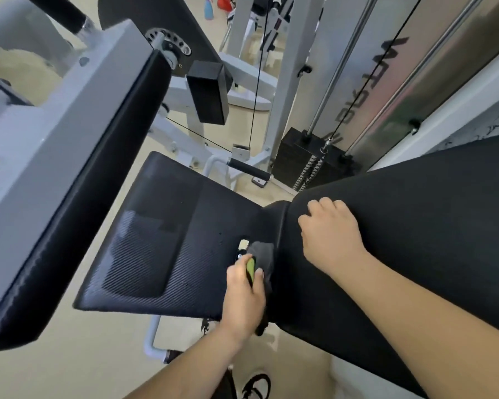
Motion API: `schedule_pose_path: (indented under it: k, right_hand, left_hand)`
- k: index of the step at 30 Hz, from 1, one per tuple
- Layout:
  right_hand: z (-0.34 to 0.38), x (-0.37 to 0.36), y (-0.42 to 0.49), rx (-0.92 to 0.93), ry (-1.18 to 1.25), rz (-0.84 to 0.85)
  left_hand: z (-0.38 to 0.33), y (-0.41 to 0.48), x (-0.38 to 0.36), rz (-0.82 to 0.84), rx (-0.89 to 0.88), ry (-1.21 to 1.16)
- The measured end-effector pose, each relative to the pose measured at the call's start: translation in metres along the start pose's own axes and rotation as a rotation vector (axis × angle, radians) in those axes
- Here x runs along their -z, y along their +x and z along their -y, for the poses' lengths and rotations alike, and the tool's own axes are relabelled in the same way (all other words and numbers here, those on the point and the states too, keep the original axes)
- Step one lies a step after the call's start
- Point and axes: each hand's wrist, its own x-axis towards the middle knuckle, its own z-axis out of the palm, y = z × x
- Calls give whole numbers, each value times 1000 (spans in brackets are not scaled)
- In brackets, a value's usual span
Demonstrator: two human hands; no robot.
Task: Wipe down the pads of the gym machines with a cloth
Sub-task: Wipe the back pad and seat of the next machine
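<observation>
Left hand (244, 295) grips cloth (261, 251) at seat pad (162, 240); right hand (332, 237) grips back pad (415, 226); panel lettering (369, 82) illegible

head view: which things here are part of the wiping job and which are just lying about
Part of the job:
cloth, held in the left hand
seat pad
back pad, with the right hand resting on it

Just about:
weight stack
cable
handle grip
</observation>
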Motion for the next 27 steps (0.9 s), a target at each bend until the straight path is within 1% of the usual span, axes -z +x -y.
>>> schedule_pose_path:
  k: [2,3,6,8,11,13,15,17,19,22,23,25,27]
  right_hand:
    - [0,-3,17,-23,-14,-10]
    - [2,-6,28,-33,-28,9]
    - [10,-17,50,-52,-72,75]
    - [14,-24,57,-53,-94,72]
    - [13,-35,63,-43,-68,-37]
    - [9,-43,65,-63,-45,-125]
    - [9,-48,64,-50,-43,-179]
    - [12,-47,64,-30,-42,-190]
    - [15,-48,65,-38,-69,-153]
    - [23,-49,62,-88,-39,-144]
    - [27,-50,60,-95,-21,-159]
    - [34,-54,54,-90,6,-160]
    - [41,-59,50,-54,18,-144]
  left_hand:
    - [-19,29,-17,64,-133,13]
    - [-18,44,-29,85,-139,42]
    - [-4,68,-44,97,-35,53]
    - [-4,87,-44,114,-48,38]
    - [-25,153,-57,84,-101,33]
    - [-47,193,-64,128,-151,87]
    - [-52,205,-67,142,-204,132]
    - [-41,189,-67,114,-219,73]
    - [-20,150,-62,67,-224,18]
    - [34,79,-51,63,-215,-11]
    - [57,55,-47,72,-187,-21]
    - [93,13,-37,107,-55,-41]
    - [105,-3,-29,146,66,-54]
